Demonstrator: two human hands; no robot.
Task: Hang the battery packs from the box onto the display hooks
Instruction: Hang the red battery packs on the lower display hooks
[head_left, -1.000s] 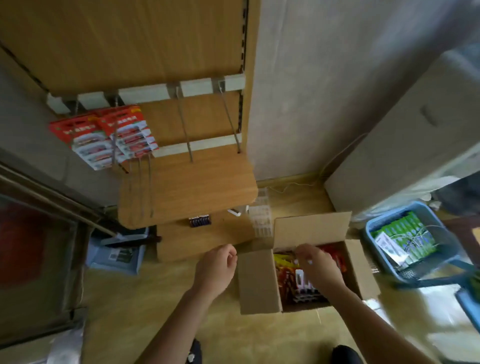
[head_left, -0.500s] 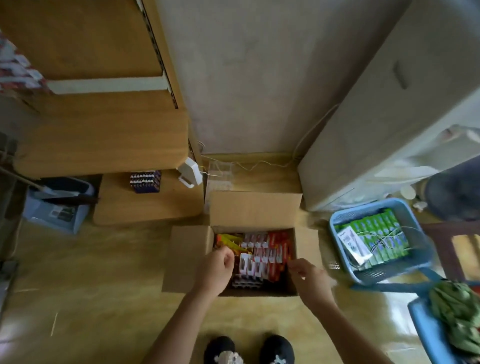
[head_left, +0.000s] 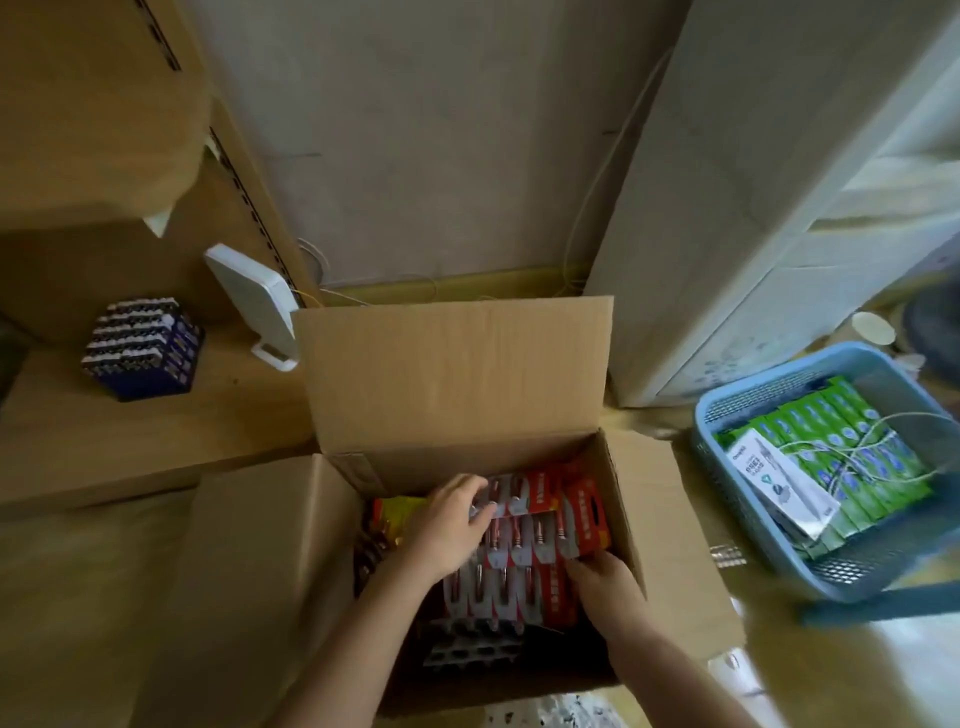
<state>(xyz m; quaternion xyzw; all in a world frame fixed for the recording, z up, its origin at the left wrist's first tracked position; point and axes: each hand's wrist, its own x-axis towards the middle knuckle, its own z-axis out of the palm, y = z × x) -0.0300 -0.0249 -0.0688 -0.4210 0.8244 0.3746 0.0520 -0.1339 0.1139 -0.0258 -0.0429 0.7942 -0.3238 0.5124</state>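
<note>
Cardboard box (head_left: 452, 364): both hands now inside, previously at its rim; left hand (head_left: 451, 526) grips red battery packs (head_left: 524, 553), grasp of right hand (head_left: 607, 578) unclear. Pickup underway.

Head view, downward, seemingly near box (head_left: 452, 374)

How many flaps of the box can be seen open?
3: back flap standing up, left flap folded outward, right flap folded out toward the basket. A front flap may be hidden.
</note>
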